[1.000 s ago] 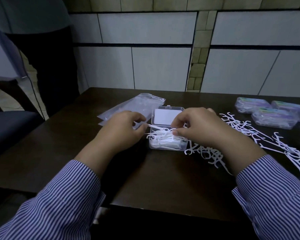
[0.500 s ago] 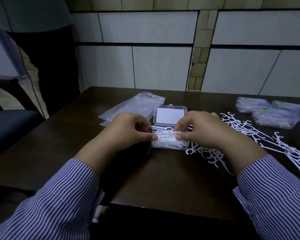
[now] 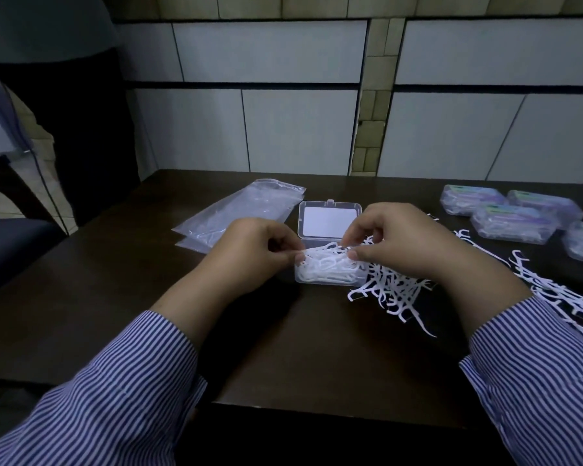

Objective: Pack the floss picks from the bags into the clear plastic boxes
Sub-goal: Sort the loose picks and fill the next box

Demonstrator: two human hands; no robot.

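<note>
Both hands, left (image 3: 249, 250) and right (image 3: 394, 240), pinch a tangled bunch of thin white floss picks (image 3: 327, 260), long axis left-right, over the clear rectangular box (image 3: 329, 279) with its lid (image 3: 329, 218) open on the dark glossy worktop (image 3: 283, 348).

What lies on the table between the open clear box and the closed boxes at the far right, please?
In the head view, loose floss picks lie scattered between the open box and the closed boxes.

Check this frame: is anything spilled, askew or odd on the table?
Loose floss picks lie scattered on the table right of the open clear box, more trailing toward the right edge. Picks in the box sit tangled and heaped above its rim, under both hands.
</note>
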